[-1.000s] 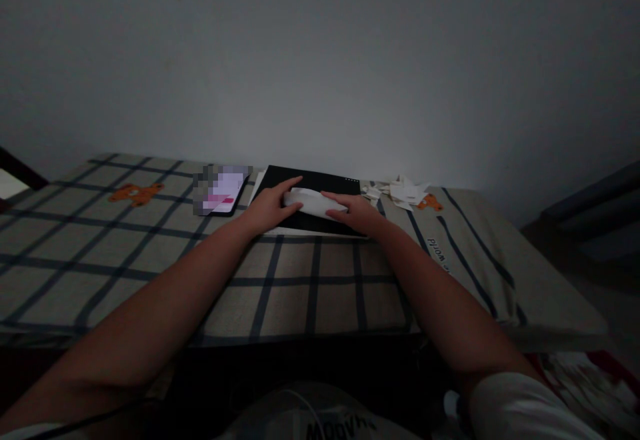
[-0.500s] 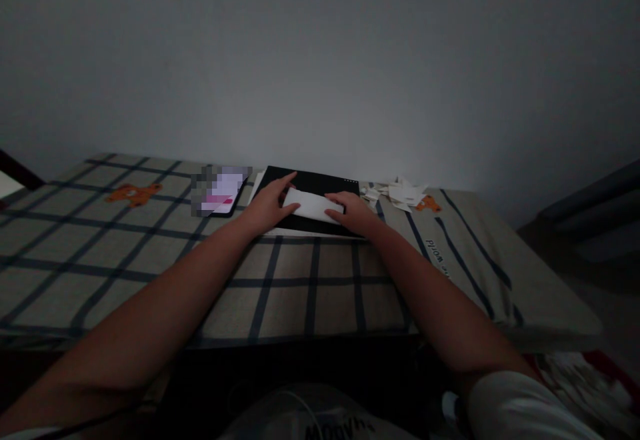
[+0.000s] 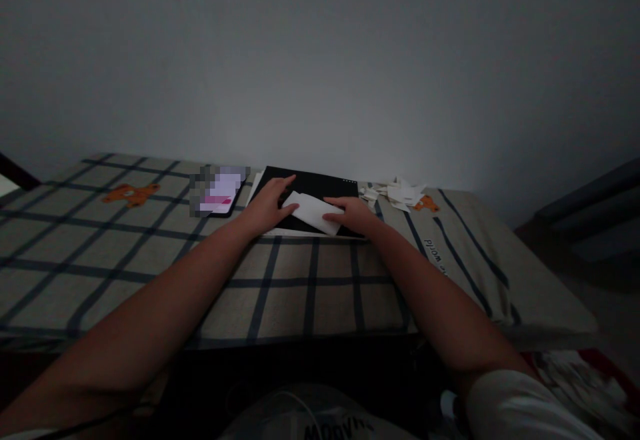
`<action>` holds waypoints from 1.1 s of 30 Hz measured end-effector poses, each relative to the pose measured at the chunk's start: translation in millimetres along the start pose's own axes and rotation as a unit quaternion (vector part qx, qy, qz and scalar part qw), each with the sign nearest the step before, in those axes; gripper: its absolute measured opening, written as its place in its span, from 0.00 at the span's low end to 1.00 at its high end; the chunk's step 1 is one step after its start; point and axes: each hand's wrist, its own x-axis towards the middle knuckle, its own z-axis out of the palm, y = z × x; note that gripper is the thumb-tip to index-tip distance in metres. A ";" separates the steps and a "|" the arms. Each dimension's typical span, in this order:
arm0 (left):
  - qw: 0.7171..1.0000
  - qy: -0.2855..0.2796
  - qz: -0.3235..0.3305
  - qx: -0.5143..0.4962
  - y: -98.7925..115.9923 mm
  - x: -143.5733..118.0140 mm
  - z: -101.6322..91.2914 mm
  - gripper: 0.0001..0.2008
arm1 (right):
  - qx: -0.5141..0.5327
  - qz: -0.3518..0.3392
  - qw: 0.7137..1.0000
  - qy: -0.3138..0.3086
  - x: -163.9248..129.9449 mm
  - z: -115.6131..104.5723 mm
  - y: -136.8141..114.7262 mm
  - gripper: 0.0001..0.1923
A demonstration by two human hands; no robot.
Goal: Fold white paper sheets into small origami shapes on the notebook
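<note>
A small white piece of paper (image 3: 314,212), which looks folded, lies slantwise over a dark flat folder or notebook (image 3: 320,181). At its left end my left hand (image 3: 269,205) has the thumb on top and the index finger stretched out across the dark cover; the other fingers are partly hidden. My right hand (image 3: 354,215) pinches the paper's right end between thumb and index finger. White sheets (image 3: 290,233) show beneath the dark cover along its left and near edges.
A phone (image 3: 220,191) with a lit, partly blurred screen lies to the left. Torn white paper scraps (image 3: 400,193) are heaped at the right. A checked cloth (image 3: 290,307) covers the table, which stands against a grey wall (image 3: 320,67).
The paper has tilted, its right end swinging nearer to me, and more of its face shows. Both hands stay at its ends with only slight shifts.
</note>
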 end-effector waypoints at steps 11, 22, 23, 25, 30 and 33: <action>0.983 0.071 -0.139 -0.101 -1.7 6.6 3.7 0.39 | 0.140 0.067 0.985 0.074 4.4 -4.3 3.6 0.12; 0.885 -0.017 -0.207 -0.417 25.3 4.6 -1.3 0.16 | 0.329 0.044 0.943 -0.017 0.0 5.3 -8.7 0.17; 0.886 -0.012 -0.207 -0.414 24.8 4.7 -1.4 0.16 | 0.332 0.047 0.941 -0.033 -0.8 5.7 -10.9 0.18; 0.889 -0.004 -0.211 -0.407 22.9 4.9 -2.0 0.16 | 0.336 0.050 0.939 -0.058 -2.1 5.7 -15.1 0.17; 0.887 -0.074 -0.224 -0.397 22.5 1.3 0.0 0.17 | 0.348 0.038 0.935 -0.048 -2.5 4.1 -15.6 0.14; 0.876 -0.110 -0.227 -0.411 27.2 -1.8 3.5 0.16 | 0.351 0.031 0.935 -0.032 -0.1 4.4 -9.7 0.14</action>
